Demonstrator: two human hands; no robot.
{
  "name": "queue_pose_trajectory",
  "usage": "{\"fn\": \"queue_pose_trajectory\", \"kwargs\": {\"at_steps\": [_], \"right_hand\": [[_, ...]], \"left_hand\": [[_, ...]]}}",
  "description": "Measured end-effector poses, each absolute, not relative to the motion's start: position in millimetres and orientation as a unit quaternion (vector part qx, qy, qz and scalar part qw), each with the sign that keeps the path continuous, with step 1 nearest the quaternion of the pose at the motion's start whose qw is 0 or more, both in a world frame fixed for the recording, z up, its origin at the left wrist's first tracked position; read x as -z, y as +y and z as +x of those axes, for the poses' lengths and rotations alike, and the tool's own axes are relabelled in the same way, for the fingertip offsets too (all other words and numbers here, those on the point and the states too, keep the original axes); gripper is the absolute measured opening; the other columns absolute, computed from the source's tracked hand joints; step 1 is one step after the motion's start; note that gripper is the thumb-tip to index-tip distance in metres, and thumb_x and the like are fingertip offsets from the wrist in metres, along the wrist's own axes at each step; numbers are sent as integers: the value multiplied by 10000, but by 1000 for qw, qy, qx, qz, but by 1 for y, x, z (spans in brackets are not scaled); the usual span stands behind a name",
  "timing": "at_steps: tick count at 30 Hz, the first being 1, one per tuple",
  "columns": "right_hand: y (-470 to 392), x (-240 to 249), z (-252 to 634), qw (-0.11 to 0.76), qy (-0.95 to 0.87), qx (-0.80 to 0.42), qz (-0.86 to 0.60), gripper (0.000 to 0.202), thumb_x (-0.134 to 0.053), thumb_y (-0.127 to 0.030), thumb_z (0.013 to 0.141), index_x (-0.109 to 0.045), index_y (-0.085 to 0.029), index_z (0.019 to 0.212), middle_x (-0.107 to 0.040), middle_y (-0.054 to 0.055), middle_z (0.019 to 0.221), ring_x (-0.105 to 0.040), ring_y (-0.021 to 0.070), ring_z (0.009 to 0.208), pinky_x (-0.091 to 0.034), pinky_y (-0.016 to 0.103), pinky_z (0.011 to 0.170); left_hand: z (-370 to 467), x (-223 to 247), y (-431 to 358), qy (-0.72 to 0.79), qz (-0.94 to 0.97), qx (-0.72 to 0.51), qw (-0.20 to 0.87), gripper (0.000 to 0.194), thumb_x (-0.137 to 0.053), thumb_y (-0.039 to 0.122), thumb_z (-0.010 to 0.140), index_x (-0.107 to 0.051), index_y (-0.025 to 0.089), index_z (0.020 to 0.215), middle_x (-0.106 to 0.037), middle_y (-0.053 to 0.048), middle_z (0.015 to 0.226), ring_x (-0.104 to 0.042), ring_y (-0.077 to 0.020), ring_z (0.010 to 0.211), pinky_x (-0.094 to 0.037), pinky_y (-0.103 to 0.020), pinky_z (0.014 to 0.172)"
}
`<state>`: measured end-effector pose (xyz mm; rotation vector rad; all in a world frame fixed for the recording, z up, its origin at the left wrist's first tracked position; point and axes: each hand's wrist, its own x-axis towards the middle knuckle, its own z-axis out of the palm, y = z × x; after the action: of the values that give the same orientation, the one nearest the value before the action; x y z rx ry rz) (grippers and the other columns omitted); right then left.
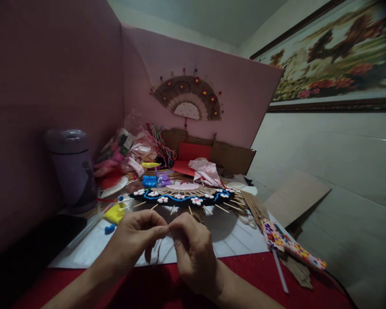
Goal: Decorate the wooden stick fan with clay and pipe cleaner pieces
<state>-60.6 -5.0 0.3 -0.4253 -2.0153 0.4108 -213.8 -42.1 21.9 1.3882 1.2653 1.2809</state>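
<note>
My left hand (132, 234) and my right hand (192, 246) meet fingertip to fingertip above the front edge of the white paper, both pinched closed. A thin dark strand (158, 249) hangs down beneath the touching fingertips; the bit between the fingers is hidden. Just beyond my hands lies a black fan (180, 199) with white flowers, a blue wavy line and wooden sticks poking out along its near edge. Close to my left wrist are a yellow lump of clay (116, 213) and a small blue piece (110, 229).
A purple tumbler (72, 171) stands at the left. Fabric scraps and yarn (144, 148) heap up behind. Another fan (188, 96) hangs on the pink board (238, 94). At the right lie a flower-print bundle (292, 244), a clear stick (279, 270) and cardboard (297, 197).
</note>
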Motion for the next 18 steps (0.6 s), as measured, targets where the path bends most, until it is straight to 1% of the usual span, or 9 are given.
{"fn": "queue_pose_trajectory", "kwargs": {"at_steps": [2, 4, 5, 7, 9, 11, 15, 18], "right_hand": [[-6, -1, -62, 497, -826, -175, -200, 130, -412, -106, 841, -521, -174, 837, -531, 30, 714, -497, 136, 638, -374, 263, 570], [-6, -1, -62, 494, -820, -188, -221, 105, -428, -132, 845, -527, -169, 840, -535, 27, 716, -493, 130, 626, -373, 258, 567], [-6, -2, -63, 494, -815, -196, -231, 96, -435, -144, 847, -526, -167, 828, -535, 24, 709, -490, 126, 615, -371, 254, 563], [-6, -2, -63, 491, -809, -208, -247, 92, -445, -169, 850, -523, -168, 799, -529, 15, 691, -484, 120, 598, -368, 249, 558], [-6, -3, -63, 486, -805, -221, -257, 102, -451, -187, 854, -523, -170, 783, -525, 7, 675, -483, 117, 590, -367, 246, 557], [-6, -3, -64, 483, -801, -236, -263, 106, -456, -197, 857, -529, -171, 784, -524, 1, 664, -485, 114, 585, -368, 243, 557], [-6, -3, -64, 482, -795, -264, -259, 106, -473, -206, 853, -533, -172, 772, -516, -12, 639, -475, 103, 561, -370, 234, 542], [-6, -3, -65, 482, -791, -275, -257, 108, -484, -203, 847, -530, -175, 754, -498, -23, 622, -454, 95, 544, -362, 227, 526]], "left_hand": [[-212, -20, -42, 516, 630, -526, 245, 186, -624, 305, 749, -606, 152, 645, -538, 28, 534, -469, -75, 400, -395, -183, 371], [-212, -16, -42, 475, 709, -517, 71, 128, -566, 204, 802, -617, 160, 693, -596, 3, 618, -546, -95, 505, -450, -195, 478], [-212, -14, -41, 444, 740, -504, 1, 129, -533, 156, 820, -617, 163, 723, -620, -12, 666, -576, -105, 568, -468, -203, 536], [-213, -10, -40, 399, 777, -475, -101, 155, -482, 94, 839, -608, 160, 779, -643, -41, 746, -604, -122, 667, -485, -218, 612], [-214, -7, -40, 390, 788, -448, -162, 146, -474, 73, 839, -593, 153, 807, -643, -57, 772, -607, -134, 693, -491, -226, 617], [-214, -6, -40, 393, 788, -430, -199, 130, -482, 69, 835, -585, 149, 827, -644, -70, 799, -613, -150, 728, -498, -239, 627], [-216, -4, -42, 381, 787, -425, -234, 132, -498, 79, 835, -585, 147, 909, -652, -81, 849, -620, -163, 779, -509, -263, 677], [-216, -6, -43, 371, 787, -426, -249, 124, -497, 101, 842, -588, 148, 912, -653, -78, 823, -624, -165, 771, -519, -267, 674]]}}
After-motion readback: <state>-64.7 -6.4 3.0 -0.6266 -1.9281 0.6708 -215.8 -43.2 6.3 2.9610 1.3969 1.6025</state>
